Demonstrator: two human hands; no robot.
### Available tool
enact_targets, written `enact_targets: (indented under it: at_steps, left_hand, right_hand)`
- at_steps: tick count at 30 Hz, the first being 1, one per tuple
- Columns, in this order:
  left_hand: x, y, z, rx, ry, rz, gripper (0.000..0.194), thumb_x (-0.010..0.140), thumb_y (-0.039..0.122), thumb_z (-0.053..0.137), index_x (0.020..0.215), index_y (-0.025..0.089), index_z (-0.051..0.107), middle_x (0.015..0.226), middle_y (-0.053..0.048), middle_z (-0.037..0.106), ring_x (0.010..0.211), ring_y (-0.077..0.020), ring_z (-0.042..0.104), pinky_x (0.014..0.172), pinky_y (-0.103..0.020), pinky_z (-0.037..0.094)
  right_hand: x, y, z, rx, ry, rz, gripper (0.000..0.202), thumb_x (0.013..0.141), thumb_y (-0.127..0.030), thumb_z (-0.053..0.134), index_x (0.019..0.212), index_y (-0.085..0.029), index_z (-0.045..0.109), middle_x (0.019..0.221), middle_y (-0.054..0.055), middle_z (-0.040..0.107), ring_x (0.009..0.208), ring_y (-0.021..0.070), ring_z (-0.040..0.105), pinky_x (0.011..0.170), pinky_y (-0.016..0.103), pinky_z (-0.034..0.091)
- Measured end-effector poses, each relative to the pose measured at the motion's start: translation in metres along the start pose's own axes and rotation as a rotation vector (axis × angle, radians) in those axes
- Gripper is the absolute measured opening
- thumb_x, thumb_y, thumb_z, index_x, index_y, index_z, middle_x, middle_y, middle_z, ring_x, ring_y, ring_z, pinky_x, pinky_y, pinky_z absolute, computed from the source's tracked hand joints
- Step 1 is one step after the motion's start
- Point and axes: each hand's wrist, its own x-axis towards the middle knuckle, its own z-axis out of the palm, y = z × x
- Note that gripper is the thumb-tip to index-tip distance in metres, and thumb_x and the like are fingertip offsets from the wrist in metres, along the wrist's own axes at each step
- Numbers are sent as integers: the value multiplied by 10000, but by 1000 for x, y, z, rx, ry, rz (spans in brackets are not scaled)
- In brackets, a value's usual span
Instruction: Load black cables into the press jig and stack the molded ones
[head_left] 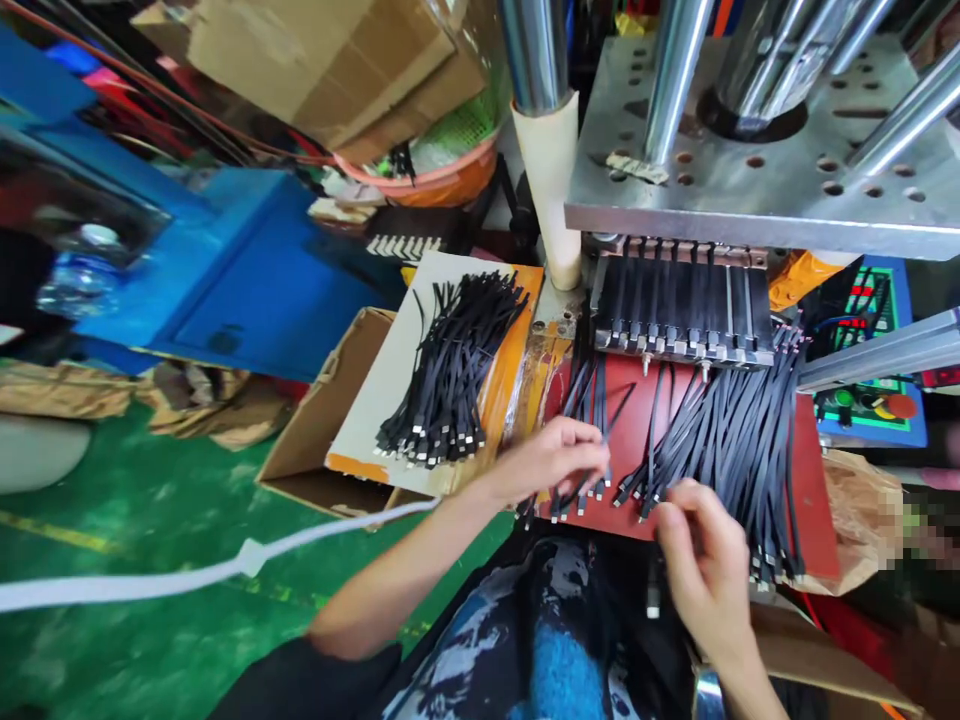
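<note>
My left hand (566,462) is closed over the front of the red board (630,425), its fingers pinched on a short black flat cable that sticks up past the fingertips. A few more black cables (600,385) lie right beside it. To the right, my right hand (705,560) has thumb and forefinger together on a black USB cable (654,585), whose metal plug hangs down below. Beyond that hand a thick bundle of black cables (731,450) spreads over the board. Behind the board, a metal mould (682,305) holds several cables in parallel slots.
Above the mould is a steel press plate (757,215) with upright rods. On the left, a pile of finished-looking black cables (457,370) lies on a white board over a cardboard box (322,400). A control panel (870,350) with buttons stands at the right.
</note>
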Motion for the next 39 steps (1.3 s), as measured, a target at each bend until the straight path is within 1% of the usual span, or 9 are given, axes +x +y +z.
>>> enact_targets:
  at_steps: [4, 9, 11, 13, 17, 20, 23, 30, 39]
  left_hand:
    - [-7, -7, 33, -217, -15, 49, 470, 922, 612, 725, 842, 149, 747, 732, -15, 663, 535, -83, 552, 492, -201, 439]
    - [-20, -11, 51, -130, 39, 143, 394, 961, 508, 727, 818, 141, 745, 826, -15, 644, 564, -79, 583, 531, -218, 475]
    - [-24, -15, 57, 9, 25, 185, 339, 982, 419, 699, 793, 140, 731, 808, -19, 644, 600, -97, 597, 558, -231, 474]
    - [-27, -20, 63, 188, 24, 246, 275, 981, 324, 689, 772, 148, 727, 793, -21, 655, 673, -122, 612, 620, -249, 482]
    - [-27, -23, 66, 456, -12, 287, 226, 983, 236, 671, 777, 165, 732, 806, -15, 676, 741, -147, 617, 719, -289, 497]
    - [-20, -6, 59, 489, -37, 289, 127, 976, 244, 695, 1053, 184, 778, 938, -22, 709, 795, -158, 651, 736, -286, 525]
    - [-6, 22, 54, 429, 95, 452, 320, 965, 315, 759, 1256, 184, 746, 1105, -60, 727, 949, -183, 687, 848, -298, 553]
    - [17, 66, 56, 331, 72, 685, 192, 991, 324, 761, 942, 149, 825, 937, -56, 731, 840, -147, 680, 792, -260, 532]
    - [12, 70, 50, 153, 41, 582, 227, 949, 359, 812, 901, 138, 829, 885, -72, 769, 827, -165, 699, 765, -263, 537]
  right_hand:
    - [-10, -1, 17, 22, -162, -24, 244, 1076, -271, 527, 838, -230, 565, 737, -21, 566, 638, 141, 523, 624, 271, 443]
    - [0, -4, -24, 82, -482, 133, 185, 1004, -379, 702, 914, -217, 714, 832, 7, 678, 712, 148, 603, 647, 260, 472]
    - [8, -5, -33, 187, -367, 278, 244, 971, -459, 744, 1051, -229, 755, 865, 13, 704, 674, 146, 614, 607, 257, 490]
    - [16, -5, -30, 293, -131, 370, 313, 980, -512, 720, 1090, -219, 740, 790, -5, 667, 599, 130, 570, 560, 250, 481]
    - [23, -6, -14, 304, 163, 313, 299, 987, -476, 724, 870, -206, 671, 671, -40, 536, 576, 103, 476, 525, 218, 412]
    - [17, -6, -11, 286, 186, 260, 275, 987, -428, 733, 837, -205, 678, 659, -39, 540, 571, 101, 474, 511, 213, 400]
    - [8, -4, -12, 277, 154, 215, 193, 995, -383, 728, 908, -211, 744, 710, -19, 626, 602, 117, 532, 545, 229, 444]
    - [-3, -4, -5, 124, 283, 2, 135, 1027, -232, 672, 1057, -282, 793, 899, -1, 720, 739, 136, 616, 641, 239, 493]
    - [-3, 8, -8, 195, 234, -91, 219, 960, -129, 733, 1082, -306, 775, 915, -5, 663, 630, 107, 572, 487, 222, 422]
